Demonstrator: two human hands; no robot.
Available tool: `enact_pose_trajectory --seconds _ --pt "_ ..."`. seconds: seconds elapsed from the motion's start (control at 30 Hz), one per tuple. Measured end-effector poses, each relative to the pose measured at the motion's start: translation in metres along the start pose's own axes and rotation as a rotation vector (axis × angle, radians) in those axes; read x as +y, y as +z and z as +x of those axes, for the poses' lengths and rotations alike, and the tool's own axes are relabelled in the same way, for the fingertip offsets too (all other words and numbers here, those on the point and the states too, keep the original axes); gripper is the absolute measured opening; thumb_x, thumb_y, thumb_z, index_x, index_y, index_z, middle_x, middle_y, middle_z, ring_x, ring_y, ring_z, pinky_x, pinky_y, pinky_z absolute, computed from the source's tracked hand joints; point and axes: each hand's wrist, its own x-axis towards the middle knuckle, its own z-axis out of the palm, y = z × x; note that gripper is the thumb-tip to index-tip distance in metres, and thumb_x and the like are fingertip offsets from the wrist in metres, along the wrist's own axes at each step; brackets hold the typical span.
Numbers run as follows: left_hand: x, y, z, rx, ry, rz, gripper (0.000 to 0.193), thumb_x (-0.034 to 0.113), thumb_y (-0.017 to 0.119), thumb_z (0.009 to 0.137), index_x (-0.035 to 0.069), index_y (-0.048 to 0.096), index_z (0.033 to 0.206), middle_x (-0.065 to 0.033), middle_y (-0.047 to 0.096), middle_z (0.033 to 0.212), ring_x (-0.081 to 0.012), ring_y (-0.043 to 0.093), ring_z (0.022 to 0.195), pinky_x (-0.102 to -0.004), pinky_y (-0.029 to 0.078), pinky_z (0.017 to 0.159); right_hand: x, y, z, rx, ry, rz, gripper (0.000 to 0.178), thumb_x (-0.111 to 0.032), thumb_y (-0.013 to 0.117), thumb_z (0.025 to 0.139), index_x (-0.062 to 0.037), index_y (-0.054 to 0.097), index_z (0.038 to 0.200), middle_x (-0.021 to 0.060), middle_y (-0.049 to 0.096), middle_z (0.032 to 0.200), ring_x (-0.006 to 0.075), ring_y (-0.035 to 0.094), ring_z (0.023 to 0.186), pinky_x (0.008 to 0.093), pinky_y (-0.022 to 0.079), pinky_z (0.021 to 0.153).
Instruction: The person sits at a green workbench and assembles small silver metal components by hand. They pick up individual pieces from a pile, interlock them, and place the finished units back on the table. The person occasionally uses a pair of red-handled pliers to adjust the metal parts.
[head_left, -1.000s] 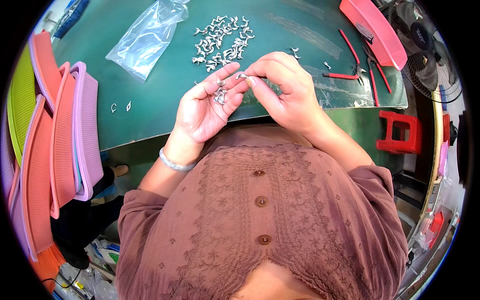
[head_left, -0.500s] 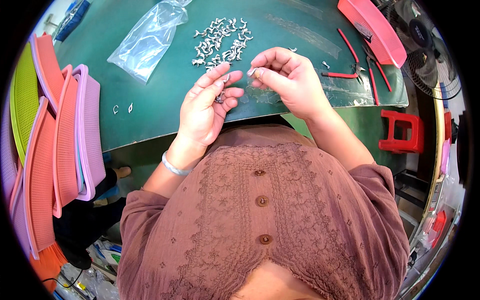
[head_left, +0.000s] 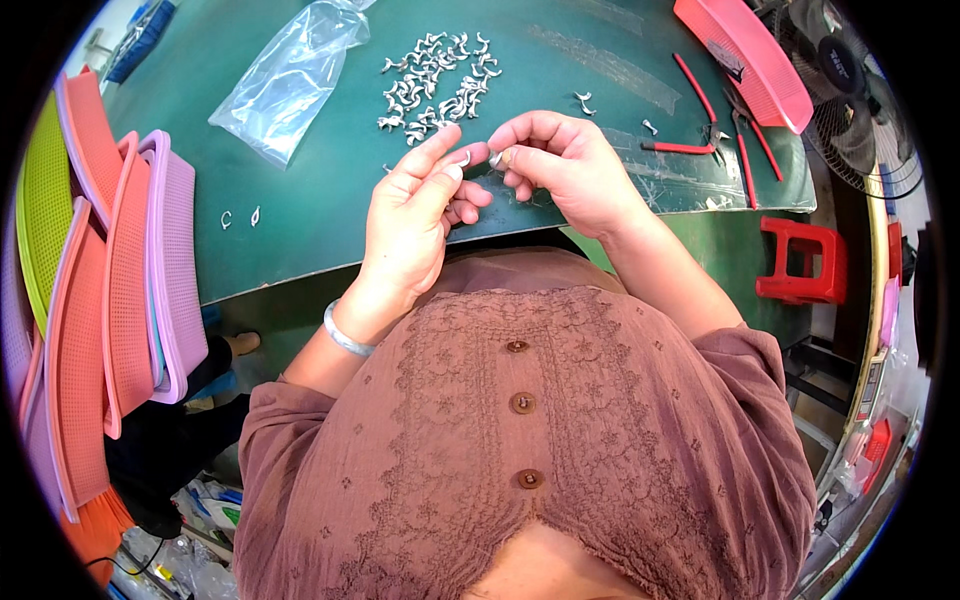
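Above the near part of the green table, my left hand (head_left: 412, 218) is closed, with a small curved silvery metal piece (head_left: 466, 158) between thumb and forefinger. Its other fingers curl inward, and whatever lies behind them is hidden. My right hand (head_left: 575, 178) pinches another small silvery metal piece (head_left: 496, 160), partly covered by the fingertips. The two pieces are close together; I cannot tell whether they touch. Just beyond my hands lies a loose heap of similar curved metal pieces (head_left: 467, 98). A few more metal pieces (head_left: 584, 104) lie apart, beyond my right hand.
A clear plastic bag (head_left: 290, 85) lies left of the heap. Red-handled pliers (head_left: 690, 149) and a pink basket (head_left: 750, 65) are at the right, beside a black fan (head_left: 845, 70). Stacked colored baskets (head_left: 178, 260) crowd the left. A red stool (head_left: 800, 262) stands below the table's right side.
My right hand has shifted slightly left and down, bringing its piece nearer the left hand's. My left hand has turned, hiding a dark piece seen in it before. Loose pieces beyond my right hand are uncovered.
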Motion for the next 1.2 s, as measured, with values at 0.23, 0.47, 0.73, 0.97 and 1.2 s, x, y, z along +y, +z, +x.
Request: enact_pose_trajectory --seconds 0.23,0.47,0.73,0.97,1.2 --pt "-0.001 0.001 -0.001 0.006 0.005 -0.007 0.036 0.005 0.047 0.087 -0.003 0.043 0.122 -0.0128 0.055 0.108 -0.0112 0.055 0.070 -0.0215 0.044 0.059 0.002 0.000 0.000 -0.026 0.014 -0.088 0.015 -0.009 0.058 0.080 0.0016 0.060 0.090 0.0001 0.057 0.075 0.0051 0.048 0.059 0.0187 0.040 0.054" --pt "-0.001 0.002 0.000 -0.001 0.024 0.008 0.039 0.005 0.046 0.088 -0.003 0.039 0.125 -0.0150 0.054 0.113 -0.0112 0.055 0.071 -0.0216 0.045 0.061 0.004 0.010 0.000 0.017 0.000 -0.139 0.018 -0.012 0.061 0.079 0.0034 0.061 0.088 0.0023 0.059 0.072 0.0059 0.051 0.061 0.0194 0.041 0.055" --pt "-0.008 0.002 0.001 -0.017 0.106 0.088 0.039 0.003 0.042 0.089 -0.001 0.036 0.128 -0.0154 0.053 0.116 -0.0097 0.055 0.071 -0.0211 0.045 0.060 0.002 0.018 0.001 0.045 -0.050 -0.146 0.015 -0.010 0.060 0.079 0.0046 0.060 0.082 0.0029 0.059 0.066 0.0058 0.052 0.059 0.0195 0.043 0.054" --pt "-0.012 0.007 0.000 -0.029 0.206 0.207 0.039 0.001 0.042 0.089 -0.002 0.036 0.128 -0.0136 0.053 0.115 -0.0090 0.053 0.072 -0.0209 0.045 0.060 0.004 0.018 0.002 0.083 -0.044 -0.147 0.014 -0.008 0.058 0.080 0.0056 0.059 0.081 0.0046 0.059 0.067 0.0070 0.054 0.060 0.0200 0.044 0.057" --pt "-0.004 0.000 0.001 -0.019 0.004 0.039 0.020 0.010 0.049 0.088 -0.001 0.052 0.104 -0.0083 0.059 0.086 -0.0111 0.056 0.065 -0.0212 0.045 0.056 0.014 0.015 0.003 0.201 -0.250 -0.178 0.010 -0.007 0.059 0.079 0.0027 0.061 0.081 0.0036 0.061 0.072 0.0077 0.056 0.065 0.0209 0.046 0.059"
